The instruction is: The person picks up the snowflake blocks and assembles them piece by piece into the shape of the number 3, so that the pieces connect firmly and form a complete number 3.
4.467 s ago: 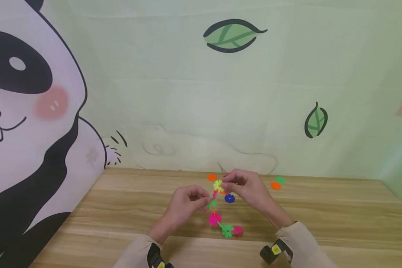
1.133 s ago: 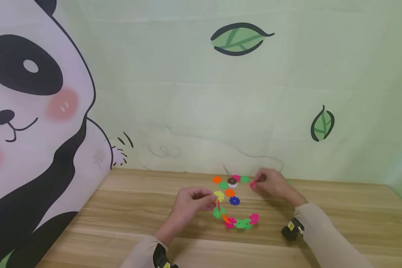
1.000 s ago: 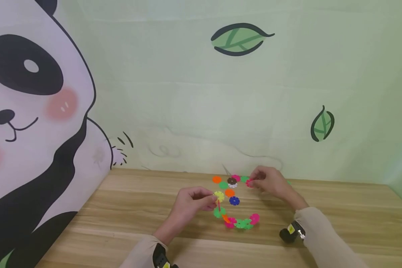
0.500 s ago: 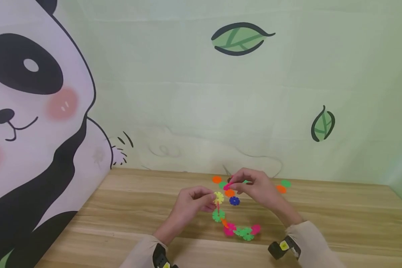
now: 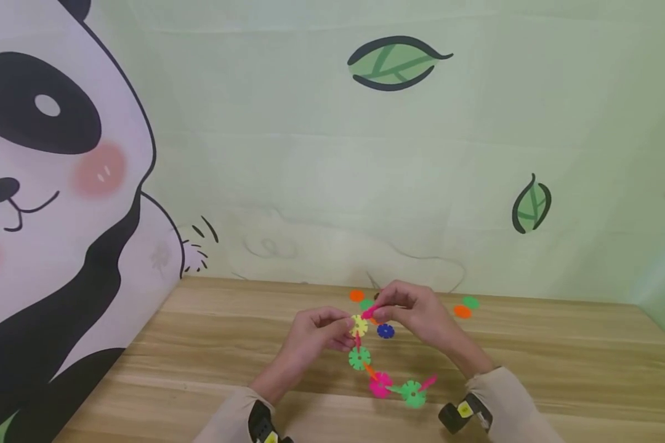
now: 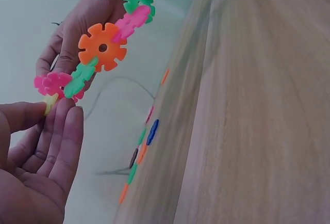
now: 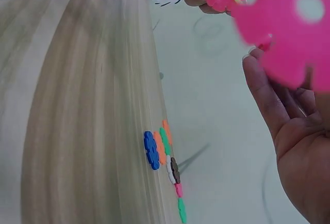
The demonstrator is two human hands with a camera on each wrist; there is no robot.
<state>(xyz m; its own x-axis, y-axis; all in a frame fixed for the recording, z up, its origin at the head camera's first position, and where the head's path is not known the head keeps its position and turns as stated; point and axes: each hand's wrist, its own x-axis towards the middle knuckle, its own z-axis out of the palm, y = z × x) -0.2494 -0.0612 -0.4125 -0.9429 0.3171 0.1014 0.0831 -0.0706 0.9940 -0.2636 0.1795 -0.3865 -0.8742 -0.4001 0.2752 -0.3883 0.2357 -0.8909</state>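
Observation:
My left hand [image 5: 317,335] pinches the yellow snowflake disc [image 5: 359,325] at the upper end of a chain of linked plastic discs. Below it hang, among others, a green disc [image 5: 359,358], a pink disc [image 5: 380,385] and another green disc [image 5: 414,394]. My right hand [image 5: 418,312] pinches a single pink disc [image 5: 369,312] edge-on against the yellow disc's upper right edge. Whether their slots are joined, I cannot tell. In the left wrist view the chain's orange disc [image 6: 103,47] shows face-on. A blurred pink disc [image 7: 281,38] fills the right wrist view's upper right.
Loose discs lie on the wooden table [image 5: 227,369] behind the hands: a blue disc [image 5: 385,331], an orange disc [image 5: 357,295], a green disc [image 5: 366,304] and others partly hidden. Farther right lie another orange disc [image 5: 462,312] and green disc [image 5: 471,303]. A printed cloth [image 5: 310,154] stands behind.
Since the oldest frame, my right hand has let go of the yellow disc and taken a pink one. It has moved left to the yellow disc, now in my left hand. The chain's lower end has swung.

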